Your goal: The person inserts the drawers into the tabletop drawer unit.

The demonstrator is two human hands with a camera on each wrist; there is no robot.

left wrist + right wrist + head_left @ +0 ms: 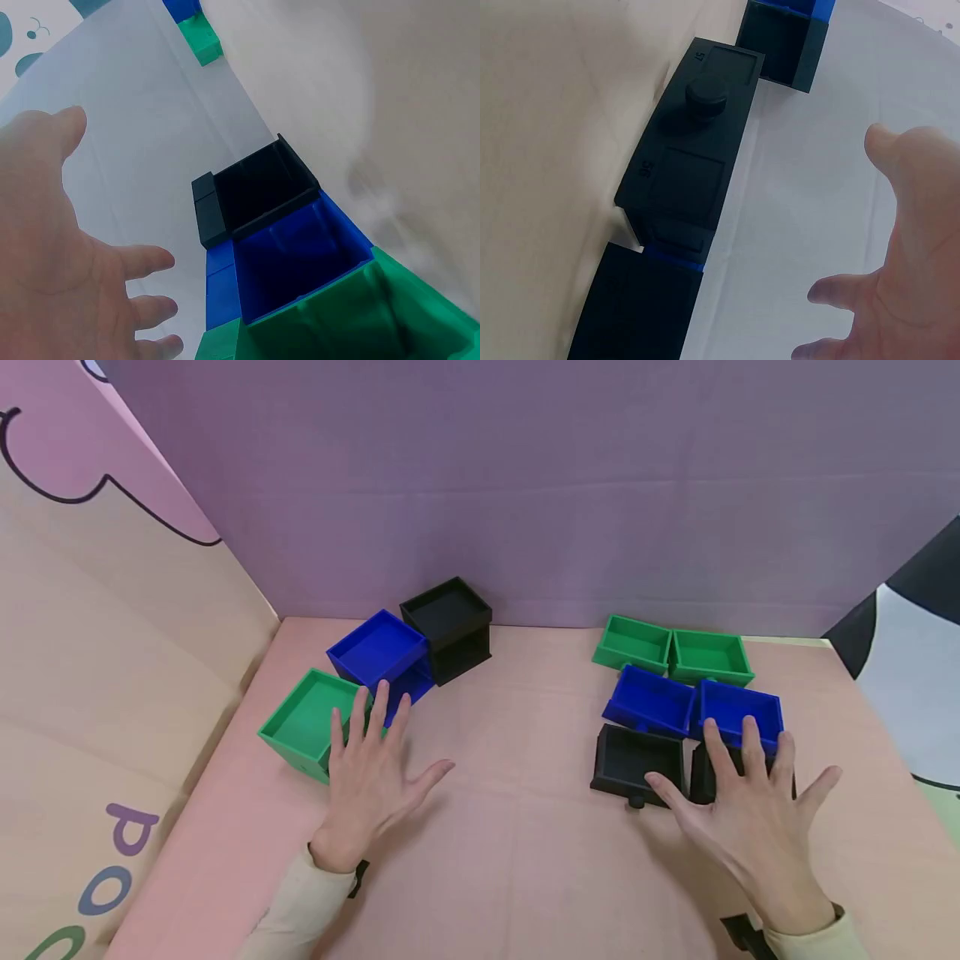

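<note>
My left hand (367, 789) is spread with straight fingers, its fingertips overlapping the edge of a green box (303, 722). Behind that box stand a blue box (378, 647) and a black box (446, 614), in a slanting row. The left wrist view shows hollow fronts on the black box (262, 187) and the blue box (296, 262). My right hand (750, 827) is spread too, holding nothing, over the near end of a group of small drawers. It partly covers one black drawer (701, 781); another black drawer (637, 760) with a round knob lies beside it.
Two blue drawers (652, 697) and two green drawers (637, 642) lie in pairs behind the black ones. A purple-grey panel (525, 527) rises at the table's back, and a printed cream panel (112, 693) borders the left side. Pink cloth (517, 827) covers the tabletop.
</note>
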